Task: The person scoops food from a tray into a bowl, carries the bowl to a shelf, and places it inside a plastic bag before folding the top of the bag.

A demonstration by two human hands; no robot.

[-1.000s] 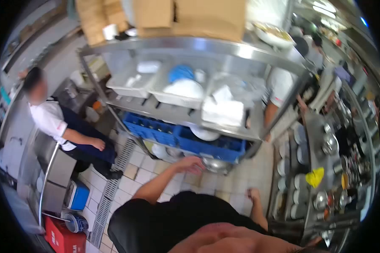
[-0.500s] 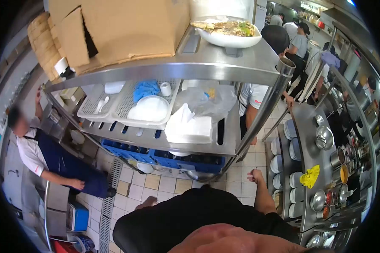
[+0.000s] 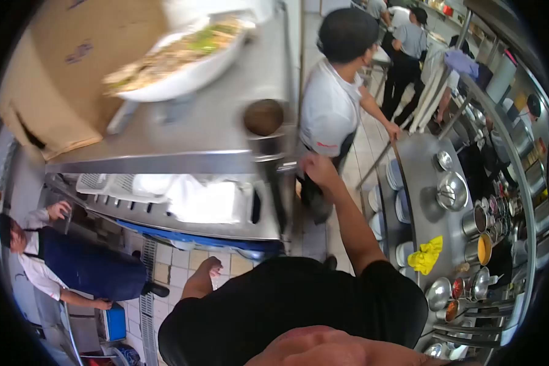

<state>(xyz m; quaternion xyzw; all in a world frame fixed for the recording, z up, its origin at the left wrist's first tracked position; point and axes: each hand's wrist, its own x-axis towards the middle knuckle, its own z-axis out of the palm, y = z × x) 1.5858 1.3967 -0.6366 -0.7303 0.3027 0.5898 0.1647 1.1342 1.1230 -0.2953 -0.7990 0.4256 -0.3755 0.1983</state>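
My right hand (image 3: 316,168) is raised and closed at the near right corner of a steel trolley (image 3: 183,160), beside its upright post (image 3: 264,119). My left hand (image 3: 210,267) hangs low over the tiled floor, fingers loose, holding nothing. The trolley's top shelf carries a white bowl of food (image 3: 171,61) and a cardboard box (image 3: 55,79). Its middle shelf holds white perforated trays (image 3: 110,185) and a folded white cloth (image 3: 204,202). A blue crate (image 3: 189,239) sits on the shelf below.
A co-worker in a white shirt (image 3: 332,104) stands just beyond the trolley's right corner. A steel counter (image 3: 424,177) with pots, sauce tins and a yellow cloth (image 3: 426,255) runs along the right. Another person in a blue apron (image 3: 49,268) is at the left by a floor drain (image 3: 147,293).
My right hand rose from my side to the trolley's corner. My left hand drew back from the lower shelf and hangs down. The view climbed to the trolley's top.
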